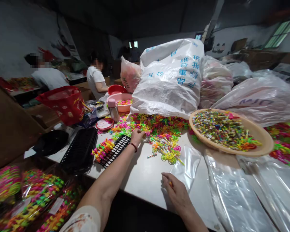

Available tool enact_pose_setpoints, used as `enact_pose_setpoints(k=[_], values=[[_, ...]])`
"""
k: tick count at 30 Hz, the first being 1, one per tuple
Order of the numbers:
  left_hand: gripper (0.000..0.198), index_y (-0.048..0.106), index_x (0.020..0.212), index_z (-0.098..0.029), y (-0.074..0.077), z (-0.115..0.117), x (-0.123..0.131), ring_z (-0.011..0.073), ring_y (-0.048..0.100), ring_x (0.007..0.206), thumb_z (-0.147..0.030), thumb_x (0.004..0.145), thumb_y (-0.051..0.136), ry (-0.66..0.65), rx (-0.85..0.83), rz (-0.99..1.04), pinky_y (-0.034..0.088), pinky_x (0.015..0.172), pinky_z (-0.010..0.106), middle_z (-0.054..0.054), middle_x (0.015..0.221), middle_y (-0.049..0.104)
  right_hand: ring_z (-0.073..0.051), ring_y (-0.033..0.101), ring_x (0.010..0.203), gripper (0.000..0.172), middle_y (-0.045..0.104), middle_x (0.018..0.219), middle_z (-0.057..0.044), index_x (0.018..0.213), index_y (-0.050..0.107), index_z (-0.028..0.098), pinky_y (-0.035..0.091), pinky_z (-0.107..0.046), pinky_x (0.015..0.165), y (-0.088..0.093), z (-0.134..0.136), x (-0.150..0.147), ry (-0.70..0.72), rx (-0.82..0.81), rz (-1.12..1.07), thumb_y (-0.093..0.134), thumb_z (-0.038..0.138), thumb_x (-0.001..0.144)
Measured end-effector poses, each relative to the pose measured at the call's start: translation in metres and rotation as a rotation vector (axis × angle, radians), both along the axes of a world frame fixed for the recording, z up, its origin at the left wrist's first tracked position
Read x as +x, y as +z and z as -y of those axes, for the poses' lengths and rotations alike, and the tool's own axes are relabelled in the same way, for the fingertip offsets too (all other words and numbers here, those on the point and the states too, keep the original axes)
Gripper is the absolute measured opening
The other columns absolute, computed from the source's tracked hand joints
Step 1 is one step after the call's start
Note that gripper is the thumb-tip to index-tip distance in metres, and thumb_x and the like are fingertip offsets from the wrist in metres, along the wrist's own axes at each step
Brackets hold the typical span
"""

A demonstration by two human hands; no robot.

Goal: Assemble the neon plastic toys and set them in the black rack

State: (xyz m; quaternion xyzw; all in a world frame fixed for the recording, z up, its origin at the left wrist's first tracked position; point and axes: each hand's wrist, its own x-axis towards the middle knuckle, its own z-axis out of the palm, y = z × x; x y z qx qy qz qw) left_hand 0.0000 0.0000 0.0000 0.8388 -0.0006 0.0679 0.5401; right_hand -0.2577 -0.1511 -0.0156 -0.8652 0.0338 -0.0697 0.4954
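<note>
My left hand (136, 136) reaches out to the pile of small neon plastic pieces (159, 127) on the white table (145, 174); its fingers are curled into the pile's near edge, and what they grip is hidden. A red band circles that wrist. Just left of it lies a black grid tray (116, 149) with a row of coloured pieces (102, 149) stuck in one end. My right hand (177, 193) rests near the table's front edge, fingers pinched on a small orange piece, touching a clear plastic bag (187, 164).
A tan bowl (263, 141) of small mixed pieces sits right. Big white sacks (169, 77) stand behind the pile. More black trays (81, 149), a red bag (66, 104), a pink basin (122, 101) and a flask (113, 109) lie left. Two people sit at the back left.
</note>
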Motion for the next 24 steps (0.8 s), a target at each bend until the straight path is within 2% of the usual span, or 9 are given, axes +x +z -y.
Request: enact_pose_setpoints(k=[2,5,9,12,15,19,24], values=[[0.026,0.048,0.061,-0.019,0.002,-0.006,-0.005,0.0111,0.046,0.058,-0.034,0.080,0.056,0.024,-0.070,0.003,0.035,0.056,0.023,-0.004,0.057,0.047,-0.019,0.067,0.077,0.038,0.070,0.080,-0.005,0.103,0.066,0.019,0.053,-0.029,0.072,0.000,-0.002,0.000,0.000,0.091,-0.073,0.046,0.049,0.091],[0.025,0.047,0.062,-0.018,0.007,-0.014,-0.015,0.0088,0.046,0.054,-0.032,0.080,0.057,0.031,-0.186,-0.021,0.036,0.053,0.021,-0.004,0.056,0.048,-0.019,0.066,0.075,0.041,0.069,0.079,-0.004,0.103,0.067,0.019,0.052,-0.029,0.070,0.001,-0.008,0.003,-0.008,0.128,-0.081,0.048,0.053,0.089],[0.019,0.045,0.070,-0.018,0.011,-0.022,-0.028,0.0094,0.056,0.055,-0.024,0.078,0.060,-0.030,-0.355,-0.104,0.046,0.057,0.023,-0.003,0.060,0.052,-0.020,0.064,0.074,0.040,0.068,0.078,-0.005,0.099,0.069,0.019,0.050,-0.030,0.069,-0.003,-0.019,0.007,-0.015,0.110,-0.060,0.052,0.054,0.087],[0.017,0.043,0.072,-0.018,0.015,-0.028,-0.036,0.0109,0.061,0.061,-0.019,0.078,0.059,-0.073,-0.437,-0.125,0.052,0.064,0.027,-0.002,0.062,0.053,-0.021,0.065,0.079,0.039,0.069,0.083,-0.005,0.097,0.068,0.019,0.051,-0.031,0.073,-0.009,-0.026,0.008,0.051,0.188,-0.079,0.051,0.053,0.088],[0.020,0.043,0.071,-0.018,0.018,-0.034,-0.047,0.0102,0.062,0.068,-0.015,0.075,0.062,-0.086,-0.468,-0.081,0.052,0.070,0.026,-0.003,0.067,0.054,-0.021,0.066,0.084,0.038,0.069,0.087,-0.006,0.096,0.068,0.019,0.051,-0.031,0.078,-0.014,-0.030,0.007,0.094,0.221,-0.081,0.050,0.051,0.089],[0.026,0.047,0.072,-0.018,0.019,-0.040,-0.060,0.0086,0.057,0.068,-0.010,0.064,0.070,-0.072,-0.443,-0.005,0.047,0.066,0.020,-0.005,0.070,0.054,-0.021,0.065,0.084,0.034,0.071,0.087,-0.006,0.092,0.069,0.019,0.050,-0.031,0.077,-0.012,-0.032,0.005,0.107,0.121,-0.034,0.051,0.048,0.088],[0.024,0.044,0.080,-0.020,0.010,-0.037,-0.069,0.0088,0.058,0.061,-0.017,0.073,0.066,0.017,-0.467,-0.024,0.044,0.058,0.020,-0.007,0.068,0.048,-0.020,0.063,0.074,0.035,0.070,0.076,-0.004,0.087,0.070,0.020,0.048,-0.030,0.069,-0.005,-0.033,0.005,0.108,0.067,-0.046,0.048,0.047,0.089]])
